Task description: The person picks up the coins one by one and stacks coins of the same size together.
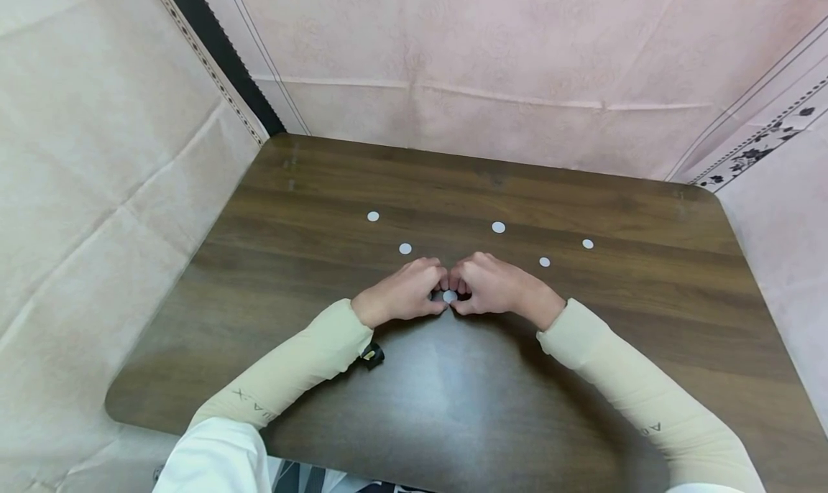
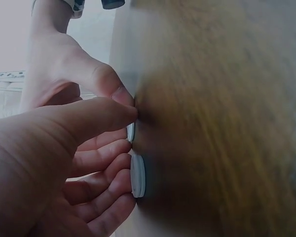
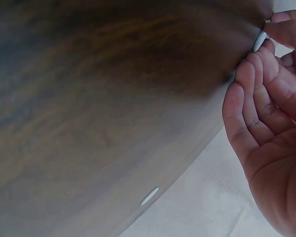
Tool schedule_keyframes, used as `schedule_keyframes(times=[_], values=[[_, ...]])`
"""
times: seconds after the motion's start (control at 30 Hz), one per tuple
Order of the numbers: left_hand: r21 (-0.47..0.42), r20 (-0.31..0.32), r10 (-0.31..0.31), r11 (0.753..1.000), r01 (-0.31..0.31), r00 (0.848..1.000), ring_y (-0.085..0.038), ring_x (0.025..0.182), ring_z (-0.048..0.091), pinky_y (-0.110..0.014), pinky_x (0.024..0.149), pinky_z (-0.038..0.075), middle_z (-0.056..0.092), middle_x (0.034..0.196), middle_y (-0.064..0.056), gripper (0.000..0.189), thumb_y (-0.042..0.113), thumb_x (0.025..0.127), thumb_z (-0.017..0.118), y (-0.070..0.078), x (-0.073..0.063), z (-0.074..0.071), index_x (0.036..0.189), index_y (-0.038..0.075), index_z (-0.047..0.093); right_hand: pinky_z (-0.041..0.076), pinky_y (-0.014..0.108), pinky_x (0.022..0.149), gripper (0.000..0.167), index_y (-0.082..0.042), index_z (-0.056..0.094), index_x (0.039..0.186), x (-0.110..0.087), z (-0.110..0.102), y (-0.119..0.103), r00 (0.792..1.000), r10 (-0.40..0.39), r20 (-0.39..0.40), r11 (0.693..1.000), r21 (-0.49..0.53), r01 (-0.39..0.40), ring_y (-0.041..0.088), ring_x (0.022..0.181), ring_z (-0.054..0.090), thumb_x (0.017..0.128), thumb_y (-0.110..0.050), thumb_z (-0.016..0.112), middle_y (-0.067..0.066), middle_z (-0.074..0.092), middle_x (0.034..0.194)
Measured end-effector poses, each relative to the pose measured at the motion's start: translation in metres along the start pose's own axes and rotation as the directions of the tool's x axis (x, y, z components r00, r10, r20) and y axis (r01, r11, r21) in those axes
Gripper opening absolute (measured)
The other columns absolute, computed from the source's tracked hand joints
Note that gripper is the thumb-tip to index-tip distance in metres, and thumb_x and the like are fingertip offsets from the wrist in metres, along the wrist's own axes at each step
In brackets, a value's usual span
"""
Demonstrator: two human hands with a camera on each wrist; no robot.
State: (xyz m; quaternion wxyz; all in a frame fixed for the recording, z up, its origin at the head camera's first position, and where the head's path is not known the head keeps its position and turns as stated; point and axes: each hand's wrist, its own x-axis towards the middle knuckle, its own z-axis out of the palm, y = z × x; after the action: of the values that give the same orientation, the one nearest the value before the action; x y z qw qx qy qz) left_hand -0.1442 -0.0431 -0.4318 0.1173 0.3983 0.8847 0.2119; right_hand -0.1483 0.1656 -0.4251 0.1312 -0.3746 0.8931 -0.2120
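Near the middle of the brown table, my left hand (image 1: 409, 289) and right hand (image 1: 494, 286) meet around a small white disc (image 1: 449, 297). Both hands curl their fingers on its far side, with the thumbs on its near side. In the left wrist view, this disc (image 2: 131, 131) shows between the left thumb and the fingertips. A second white disc (image 2: 138, 176) appears beside the curled fingers there. The right wrist view shows a disc (image 3: 260, 41) by the fingertips, partly covered. Exact finger contact on the disc is partly hidden.
More white discs lie flat beyond the hands: two toward the left (image 1: 373, 216), one near the middle (image 1: 498, 227), and two toward the right (image 1: 587, 243). Pale patterned cloth (image 1: 453, 47) hangs behind the wooden table (image 1: 291, 263). A small black object (image 1: 372, 355) is by the left sleeve.
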Motion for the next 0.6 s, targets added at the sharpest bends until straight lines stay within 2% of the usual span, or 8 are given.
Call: schedule_keyframes(times=[0.6], values=[[-0.021,-0.001,-0.008,1.0,0.008,1.0,-0.02,0.094,0.058,-0.036,0.087,0.053,0.066,0.099,-0.007,0.014,0.018,0.095,0.077,0.0023,0.0008,-0.0015,0.098,0.005,0.073,0.053,0.022,0.065,0.01,-0.011,0.072,0.085,-0.0023,-0.0015,0.0004,1.0,-0.007,-0.001,1.0,0.023,0.007,0.003,0.066,0.058,0.087,-0.014,0.081,-0.001,0.068,0.078]])
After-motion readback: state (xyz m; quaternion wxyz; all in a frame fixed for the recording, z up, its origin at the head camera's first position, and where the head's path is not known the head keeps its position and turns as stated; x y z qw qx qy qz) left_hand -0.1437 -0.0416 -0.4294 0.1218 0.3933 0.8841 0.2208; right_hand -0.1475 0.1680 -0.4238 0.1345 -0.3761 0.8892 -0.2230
